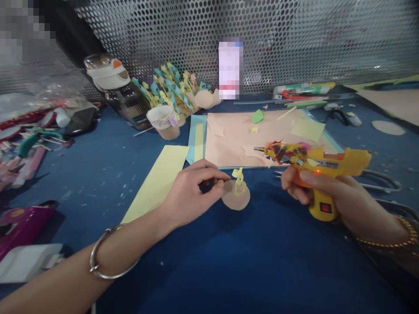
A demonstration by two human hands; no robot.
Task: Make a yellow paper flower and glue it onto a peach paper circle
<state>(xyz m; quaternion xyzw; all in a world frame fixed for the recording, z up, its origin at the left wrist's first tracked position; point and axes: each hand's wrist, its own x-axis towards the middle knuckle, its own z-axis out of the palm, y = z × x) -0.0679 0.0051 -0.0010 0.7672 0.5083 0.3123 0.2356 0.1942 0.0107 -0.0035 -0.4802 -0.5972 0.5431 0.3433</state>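
My left hand [199,185] pinches the left edge of a pale round paper disc [236,199] just above the blue table. A curled yellow paper piece [239,178] stands up from the disc's upper part. In my right hand [324,187] is a yellow hot glue gun [347,163], its metal nozzle pointing left, a little above and to the right of the disc. A small orange light glows on the gun, and its front is covered in coloured scraps. Behind the disc lie pink paper sheets [232,131] over blue ones, with small cut pieces on top.
A yellow paper sheet [153,187] lies beside my left hand. Behind are a paper cup [164,123], a dark bottle [126,102], paper stars on stems [173,87] and a phone [229,69]. Scissors [382,181] lie behind my right hand; a purple tool [24,224] is left.
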